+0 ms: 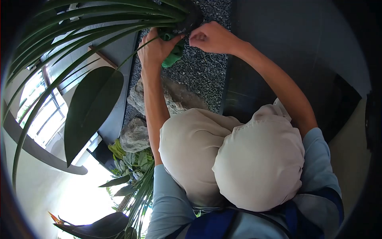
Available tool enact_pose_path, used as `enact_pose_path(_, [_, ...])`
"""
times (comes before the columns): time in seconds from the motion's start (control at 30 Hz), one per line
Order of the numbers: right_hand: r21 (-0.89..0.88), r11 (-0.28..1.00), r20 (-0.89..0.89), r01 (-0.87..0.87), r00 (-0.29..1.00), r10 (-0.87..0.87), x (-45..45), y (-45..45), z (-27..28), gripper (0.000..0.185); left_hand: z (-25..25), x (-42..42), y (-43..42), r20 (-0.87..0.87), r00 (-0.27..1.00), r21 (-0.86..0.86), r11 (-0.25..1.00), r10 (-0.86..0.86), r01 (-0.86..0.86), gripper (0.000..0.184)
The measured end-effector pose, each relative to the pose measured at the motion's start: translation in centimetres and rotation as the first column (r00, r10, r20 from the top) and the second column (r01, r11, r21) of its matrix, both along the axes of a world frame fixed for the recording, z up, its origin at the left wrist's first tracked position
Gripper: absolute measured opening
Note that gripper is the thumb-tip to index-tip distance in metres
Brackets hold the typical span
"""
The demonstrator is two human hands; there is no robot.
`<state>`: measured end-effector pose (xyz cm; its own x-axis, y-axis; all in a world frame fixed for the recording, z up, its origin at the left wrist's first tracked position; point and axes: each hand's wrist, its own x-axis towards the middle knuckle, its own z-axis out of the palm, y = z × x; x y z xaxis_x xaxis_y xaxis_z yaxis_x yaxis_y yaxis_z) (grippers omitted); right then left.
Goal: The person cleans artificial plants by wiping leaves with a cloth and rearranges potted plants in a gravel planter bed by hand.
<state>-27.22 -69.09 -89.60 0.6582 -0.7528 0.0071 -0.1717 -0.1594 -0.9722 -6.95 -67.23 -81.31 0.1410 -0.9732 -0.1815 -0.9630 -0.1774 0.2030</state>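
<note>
My left hand (156, 51) reaches in under the plant's long stems. A crumpled green cloth (172, 59) shows between its thumb and fingers and hangs below the thumb; the fingertips are partly hidden. To the right, my right hand (213, 38) is closed with its fingers curled in, close to the dark base (190, 20) of the plant. Whatever it may hold is hidden. Long green stems (135, 18) fan out from that base to the left, and one broad leaf (93, 111) hangs beside my left forearm.
Dark gravel (203, 73) lies under my hands, bordered on the right by a dark smooth slab (274, 36). Rough grey rocks (137, 135) sit beside my left forearm. More leafy plants (135, 163) grow at lower left. My bent knees (258, 159) fill the middle.
</note>
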Motion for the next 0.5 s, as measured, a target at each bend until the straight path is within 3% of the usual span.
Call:
enact_pose_path(0.1, [-0.112,0.989,-0.134,0.097,0.985,-0.112,-3.1,-0.3,3.5,0.023,-0.3,0.1,0.3,-0.125,0.992,-0.055,0.998,0.002,-0.009,0.069])
enact_pose_path(0.17, [-0.096,0.933,-0.147,0.346,0.922,-0.357,-4.5,-1.0,4.0,0.02,-0.3,0.1,0.1,-0.119,0.993,-0.059,0.998,0.02,-0.027,0.069])
enact_pose_path(0.27, [-0.124,0.859,-0.023,0.497,0.864,-0.504,-5.1,-1.8,2.4,0.022,0.6,-0.5,0.5,-0.125,0.989,-0.01,0.997,0.075,-0.077,0.069])
enact_pose_path(0.3, [-0.002,0.898,-0.027,0.44,0.898,-0.44,-5.2,-1.9,2.7,0.028,0.5,-0.3,0.5,-0.127,0.989,-0.01,0.997,0.075,-0.077,0.073])
enact_pose_path(0.4, [0.015,0.936,-0.031,0.353,0.935,-0.352,-4.7,-2.1,2.1,0.033,0.6,-0.8,1.1,-0.199,0.978,-0.063,0.995,0.064,-0.078,0.088])
enact_pose_path(0.47, [0.078,0.939,-0.027,0.336,0.942,-0.335,-5.1,-2.4,2.1,0.037,2.0,-2.0,2.4,-0.115,0.964,-0.096,0.963,0.242,-0.253,0.095])
enact_pose_path(0.5, [0.119,0.942,-0.07,0.314,0.949,-0.307,-5.5,-2.6,2.2,0.039,2.6,-2.6,3.2,-0.087,0.94,-0.104,0.935,0.331,-0.339,0.088])
